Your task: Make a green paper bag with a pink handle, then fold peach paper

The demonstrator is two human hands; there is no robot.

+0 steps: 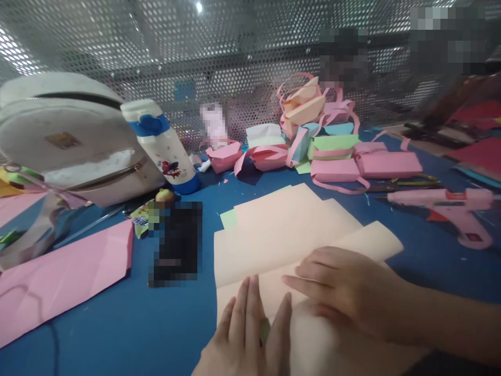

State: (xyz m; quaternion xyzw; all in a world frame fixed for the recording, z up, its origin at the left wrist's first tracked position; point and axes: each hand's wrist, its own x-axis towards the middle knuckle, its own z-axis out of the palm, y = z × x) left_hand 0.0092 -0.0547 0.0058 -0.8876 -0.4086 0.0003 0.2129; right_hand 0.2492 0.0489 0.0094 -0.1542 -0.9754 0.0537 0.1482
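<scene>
Several overlapping sheets of cream paper [270, 224] lie in front of me, with a crease or fold line across the near part. My left hand [246, 331] presses on the near left part of the paper, fingers stretched out and thumb apart. My right hand [348, 290] rests on the paper to the right, index finger extended along the fold and the other fingers bent. A curled paper end [376, 240] rises beyond the right wrist. Green paper [228, 219] peeks out at the stack's left edge. A small greenish patch shows between my left fingers and thumb; I cannot tell what it is.
Folded paper bags [336, 169] with strap handles stand along the back mesh panel [235, 52]. A pink glue gun [450, 206] lies right. To the left are a blurred dark object [180, 240], pink paper [66, 277], a bottle [164, 151] and a backpack [78, 141].
</scene>
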